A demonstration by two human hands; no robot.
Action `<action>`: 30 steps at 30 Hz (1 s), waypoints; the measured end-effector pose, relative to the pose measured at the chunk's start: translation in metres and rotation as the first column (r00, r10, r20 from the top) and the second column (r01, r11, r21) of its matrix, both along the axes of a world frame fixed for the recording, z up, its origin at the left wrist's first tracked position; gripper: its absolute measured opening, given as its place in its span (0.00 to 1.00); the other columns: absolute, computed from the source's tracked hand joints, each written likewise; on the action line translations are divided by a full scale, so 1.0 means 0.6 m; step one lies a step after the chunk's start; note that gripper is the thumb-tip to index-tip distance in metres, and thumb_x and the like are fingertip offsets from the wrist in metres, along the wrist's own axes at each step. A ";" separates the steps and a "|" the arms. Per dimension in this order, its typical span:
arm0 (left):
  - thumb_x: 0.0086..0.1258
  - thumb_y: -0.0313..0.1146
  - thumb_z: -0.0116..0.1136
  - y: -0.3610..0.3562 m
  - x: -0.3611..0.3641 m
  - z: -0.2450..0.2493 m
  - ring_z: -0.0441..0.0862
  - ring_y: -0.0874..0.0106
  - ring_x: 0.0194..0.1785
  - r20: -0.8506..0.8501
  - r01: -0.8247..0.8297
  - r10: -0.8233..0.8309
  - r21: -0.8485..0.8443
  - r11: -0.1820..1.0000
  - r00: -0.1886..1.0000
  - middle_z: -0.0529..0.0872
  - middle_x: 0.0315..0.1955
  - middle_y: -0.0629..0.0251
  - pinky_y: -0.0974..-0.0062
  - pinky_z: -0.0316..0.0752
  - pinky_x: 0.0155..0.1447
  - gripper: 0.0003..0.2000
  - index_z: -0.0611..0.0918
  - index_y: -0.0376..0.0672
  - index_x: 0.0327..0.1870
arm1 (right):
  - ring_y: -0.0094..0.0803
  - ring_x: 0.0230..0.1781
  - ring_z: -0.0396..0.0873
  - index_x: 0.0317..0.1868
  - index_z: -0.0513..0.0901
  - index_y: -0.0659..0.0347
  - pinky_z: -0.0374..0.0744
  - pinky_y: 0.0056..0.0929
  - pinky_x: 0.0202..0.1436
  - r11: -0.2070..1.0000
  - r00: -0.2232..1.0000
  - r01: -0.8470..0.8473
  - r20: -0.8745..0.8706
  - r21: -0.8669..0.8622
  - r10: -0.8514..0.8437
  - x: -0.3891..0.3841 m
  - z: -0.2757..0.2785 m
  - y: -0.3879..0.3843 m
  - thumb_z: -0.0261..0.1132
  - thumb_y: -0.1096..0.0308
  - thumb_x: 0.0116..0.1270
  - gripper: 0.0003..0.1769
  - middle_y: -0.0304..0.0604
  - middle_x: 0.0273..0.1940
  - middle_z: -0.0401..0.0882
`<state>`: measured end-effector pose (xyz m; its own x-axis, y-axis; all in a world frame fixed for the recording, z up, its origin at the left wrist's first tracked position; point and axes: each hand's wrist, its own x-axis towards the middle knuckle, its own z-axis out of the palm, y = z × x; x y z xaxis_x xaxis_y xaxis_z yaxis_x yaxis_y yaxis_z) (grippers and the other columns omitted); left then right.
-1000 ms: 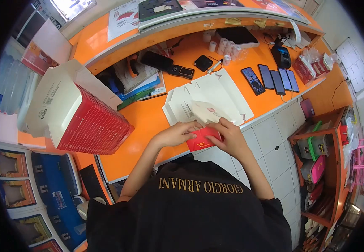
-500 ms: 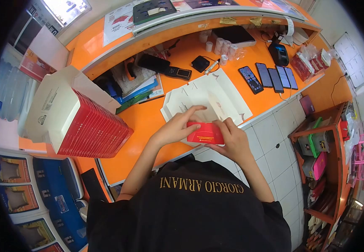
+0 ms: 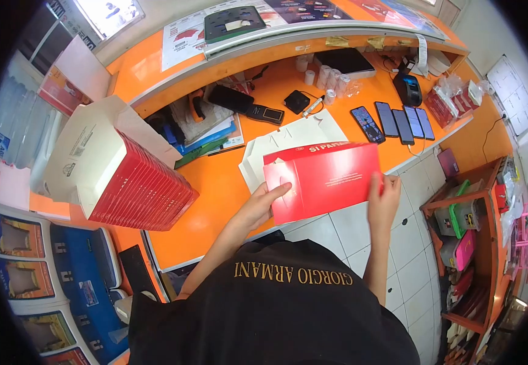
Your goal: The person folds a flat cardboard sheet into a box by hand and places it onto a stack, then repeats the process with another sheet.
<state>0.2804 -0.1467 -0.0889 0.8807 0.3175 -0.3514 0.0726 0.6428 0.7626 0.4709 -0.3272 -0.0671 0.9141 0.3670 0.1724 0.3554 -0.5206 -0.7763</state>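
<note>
Between my two hands a red cardboard box piece (image 3: pixel 334 185) is held up, its broad red printed side facing me. My left hand (image 3: pixel 262 205) grips its left end, with the thumb on the red face and the fingers hidden behind. At the right end my right hand (image 3: pixel 384 198) holds the edge, slightly blurred. Behind the red piece, white cardboard (image 3: pixel 261 152) lies on the orange counter (image 3: pixel 215 182), partly covered from view. A tall stack of nested red and white boxes (image 3: pixel 145 182) leans on the counter to the left.
Several phones (image 3: pixel 403 126) lie at the right of the counter, near a card terminal (image 3: pixel 408 89). A handheld device (image 3: pixel 265 114), paper rolls (image 3: pixel 331 80) and papers (image 3: pixel 215 134) are farther back. An orange shelf (image 3: pixel 489 243) stands at the right.
The red cardboard has turned and now shows a much larger red face. My hands have moved apart, the right one outward to the right. The view has shifted slightly.
</note>
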 end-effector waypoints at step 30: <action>0.74 0.34 0.46 -0.014 0.015 0.023 0.80 0.70 0.50 0.464 -0.356 0.263 0.123 0.926 0.846 0.79 0.49 0.62 0.70 0.78 0.51 0.13 0.72 0.39 0.55 | 0.37 0.46 0.76 0.42 0.82 0.59 0.72 0.34 0.47 0.814 0.593 -0.573 0.733 0.092 0.334 -0.134 0.040 0.083 0.73 0.68 0.45 0.20 0.38 0.45 0.80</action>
<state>0.2895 -0.1551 -0.0750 0.7717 0.6206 0.1393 -0.4702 0.4092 0.7820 0.3908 -0.2772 -0.0431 0.2340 0.5224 0.8199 0.9484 0.0632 -0.3109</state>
